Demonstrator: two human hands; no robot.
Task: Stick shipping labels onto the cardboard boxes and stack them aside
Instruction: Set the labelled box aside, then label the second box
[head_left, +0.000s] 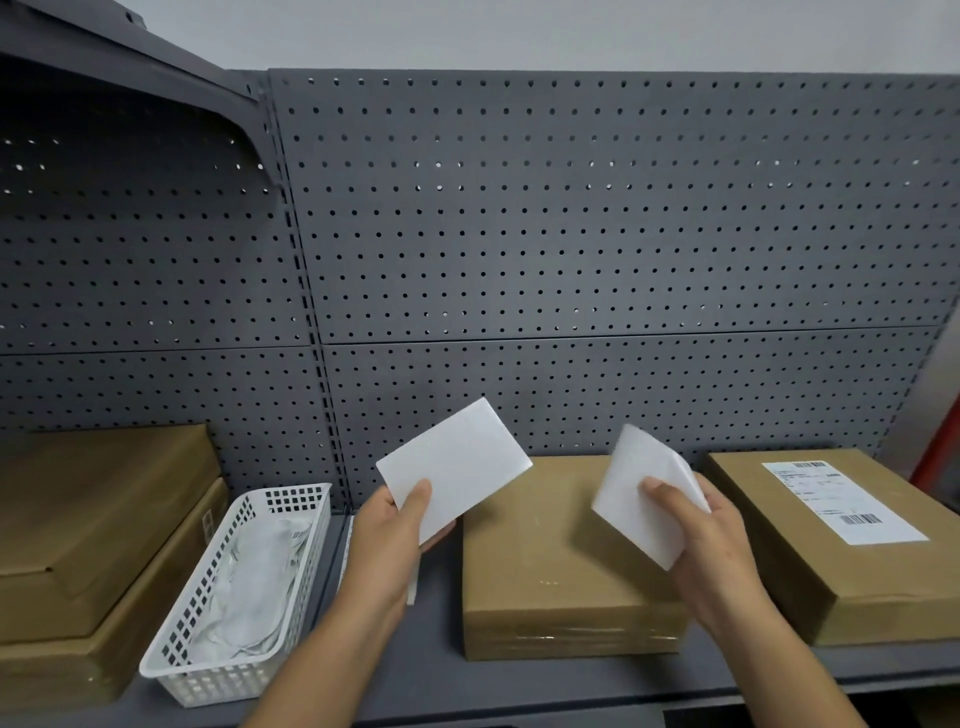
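Observation:
My left hand (392, 540) pinches a blank white sheet (457, 465) by its lower corner, thumb on top. My right hand (701, 540) grips a second white sheet (636, 499), slightly curled, its blank side toward me. Both sheets hover above a plain cardboard box (540, 566) lying flat on the grey shelf (415, 670) between my hands. To the right lies another cardboard box (810, 566) with a printed shipping label (841, 501) stuck on its top.
A white plastic basket (208, 670) holding crumpled white paper stands left of my hands. Further left two large flat cardboard boxes (93, 525) are stacked. A grey pegboard wall (597, 234) backs the shelf. A red post (940, 441) shows at the right edge.

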